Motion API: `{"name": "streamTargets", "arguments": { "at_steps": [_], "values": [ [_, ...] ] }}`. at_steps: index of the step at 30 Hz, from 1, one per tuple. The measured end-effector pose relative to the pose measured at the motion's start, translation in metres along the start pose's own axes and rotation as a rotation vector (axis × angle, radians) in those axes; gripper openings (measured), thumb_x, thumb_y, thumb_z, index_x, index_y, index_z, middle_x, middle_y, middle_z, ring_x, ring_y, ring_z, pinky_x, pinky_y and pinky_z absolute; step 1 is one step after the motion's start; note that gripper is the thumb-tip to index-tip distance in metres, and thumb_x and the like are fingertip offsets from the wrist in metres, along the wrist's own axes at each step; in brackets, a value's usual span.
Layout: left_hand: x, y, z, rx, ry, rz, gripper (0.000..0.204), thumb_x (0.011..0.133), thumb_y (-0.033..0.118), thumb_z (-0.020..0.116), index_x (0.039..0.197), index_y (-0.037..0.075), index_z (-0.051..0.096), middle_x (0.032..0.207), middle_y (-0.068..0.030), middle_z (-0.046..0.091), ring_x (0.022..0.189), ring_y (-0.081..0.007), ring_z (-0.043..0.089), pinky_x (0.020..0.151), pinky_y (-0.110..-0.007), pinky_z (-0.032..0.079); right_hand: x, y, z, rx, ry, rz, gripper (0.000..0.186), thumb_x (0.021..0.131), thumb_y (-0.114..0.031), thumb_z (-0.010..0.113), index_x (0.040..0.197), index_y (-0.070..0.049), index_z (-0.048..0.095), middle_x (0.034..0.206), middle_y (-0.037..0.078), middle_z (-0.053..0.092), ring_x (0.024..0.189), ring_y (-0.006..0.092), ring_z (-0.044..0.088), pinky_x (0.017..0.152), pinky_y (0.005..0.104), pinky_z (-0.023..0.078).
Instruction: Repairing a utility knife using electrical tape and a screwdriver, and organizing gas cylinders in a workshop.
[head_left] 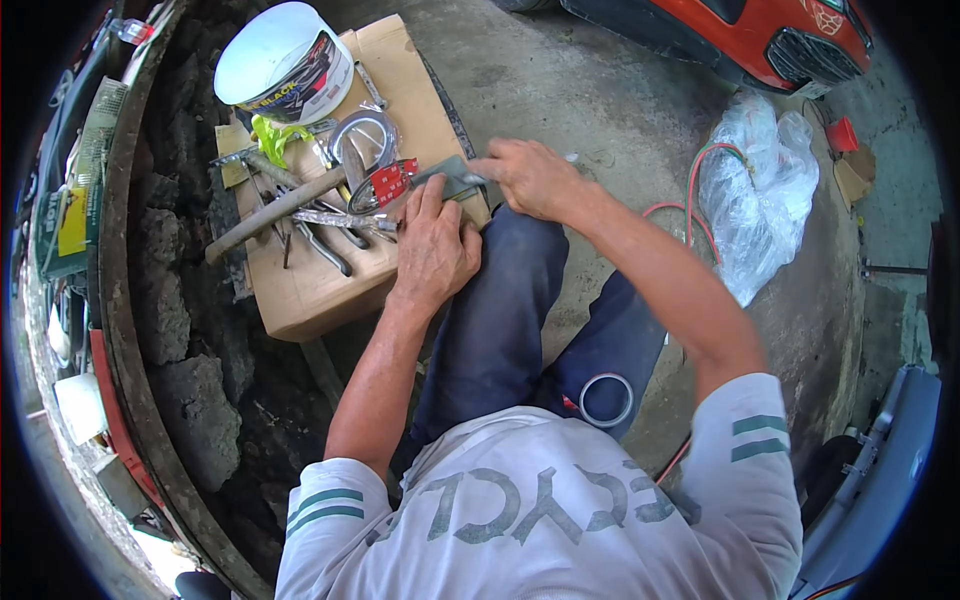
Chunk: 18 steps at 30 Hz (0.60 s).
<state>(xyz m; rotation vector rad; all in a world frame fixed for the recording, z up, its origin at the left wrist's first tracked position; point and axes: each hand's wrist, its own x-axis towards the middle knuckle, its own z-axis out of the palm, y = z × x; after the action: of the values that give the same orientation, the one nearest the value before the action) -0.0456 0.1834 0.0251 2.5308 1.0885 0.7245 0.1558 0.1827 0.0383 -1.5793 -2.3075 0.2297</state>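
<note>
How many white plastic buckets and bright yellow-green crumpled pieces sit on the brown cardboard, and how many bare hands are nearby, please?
White plastic bucket: 1
Bright yellow-green crumpled piece: 1
Bare left hand, bare right hand: 2
Total: 4

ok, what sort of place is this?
Likely a vehicle repair workshop or garage, though one view can't confirm it: an orange-red vehicle stands on a bare, stained concrete floor, and a wooden-handled tool lies among other hand tools on a cardboard box.
</note>
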Motion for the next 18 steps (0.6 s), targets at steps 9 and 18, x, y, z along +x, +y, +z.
{"name": "streamTargets", "arguments": {
  "at_steps": [9,18],
  "values": [
    [0.002,-0.004,0.005,-0.008,0.015,0.024,0.024,0.073,0.011,0.059,0.089,-0.007,0.060,0.126,-0.0225,0.048,0.116,-0.0392,0.045,0.099,-0.049,0.037,0.009,0.001,0.004,-0.023,0.077,-0.048,0.030,0.076,-0.003,0.055,0.103,-0.010,0.066,0.085,0.012,0.056,0.083,0.0323,0.058,0.068,0.0432,0.048],
    [0.011,-0.005,0.010,-0.034,0.049,0.068,0.023,0.072,0.010,0.059,0.089,-0.007,0.059,0.126,-0.0246,0.048,0.116,-0.0399,0.045,0.098,-0.049,0.037,0.011,0.016,-0.008,-0.070,0.111,-0.125,0.035,0.071,-0.007,0.060,0.106,-0.013,0.065,0.083,0.012,0.056,0.080,0.0324,0.059,0.066,0.0438,0.048]
  ]
}}
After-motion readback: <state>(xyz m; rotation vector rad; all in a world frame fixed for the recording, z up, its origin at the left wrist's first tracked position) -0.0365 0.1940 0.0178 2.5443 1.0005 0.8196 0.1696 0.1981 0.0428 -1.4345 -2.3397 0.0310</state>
